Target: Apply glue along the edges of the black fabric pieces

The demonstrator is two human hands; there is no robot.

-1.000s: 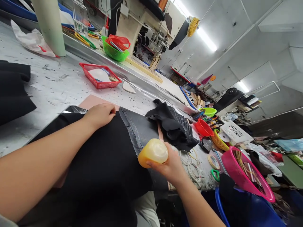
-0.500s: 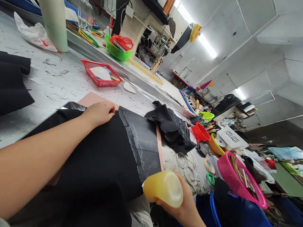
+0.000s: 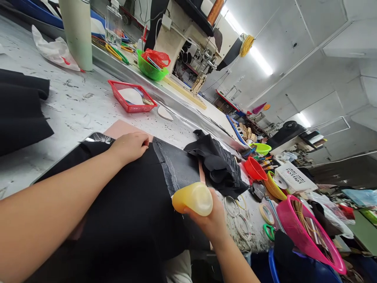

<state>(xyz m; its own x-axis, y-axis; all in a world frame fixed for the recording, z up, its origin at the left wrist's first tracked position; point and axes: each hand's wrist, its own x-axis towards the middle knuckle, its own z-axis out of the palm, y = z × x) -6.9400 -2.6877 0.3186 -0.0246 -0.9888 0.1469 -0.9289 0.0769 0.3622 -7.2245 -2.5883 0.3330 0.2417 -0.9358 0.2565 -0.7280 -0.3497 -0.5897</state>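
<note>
My right hand [image 3: 216, 220] is wrapped around a translucent squeeze bottle [image 3: 194, 198] of yellow liquid. The bottle lies tilted on its side, its narrow tip pointing left at the border of the black fabric [image 3: 135, 196]. That border carries a shiny, wet-looking strip [image 3: 167, 171], beside a smoother dark panel [image 3: 184, 165]. With fingers curled down, my left hand [image 3: 132, 147] holds the fabric near its far edge. The fingertips are partly hidden. A pinkish board [image 3: 123, 127] shows from under the work.
Crumpled black fabric [image 3: 218, 163] lies just right of the panel. Beyond are a red basket [image 3: 138, 108], a pale green bottle [image 3: 78, 35] and a sewing machine [image 3: 200, 80]. Rings [image 3: 243, 227], a tape roll [image 3: 266, 214], green scissors [image 3: 269, 232] and a pink basin [image 3: 318, 243] stand right.
My right hand and the squeeze bottle have moved up along the fabric's border, away from my body. My left hand stays at the same place on the fabric. The view has shifted slightly.
</note>
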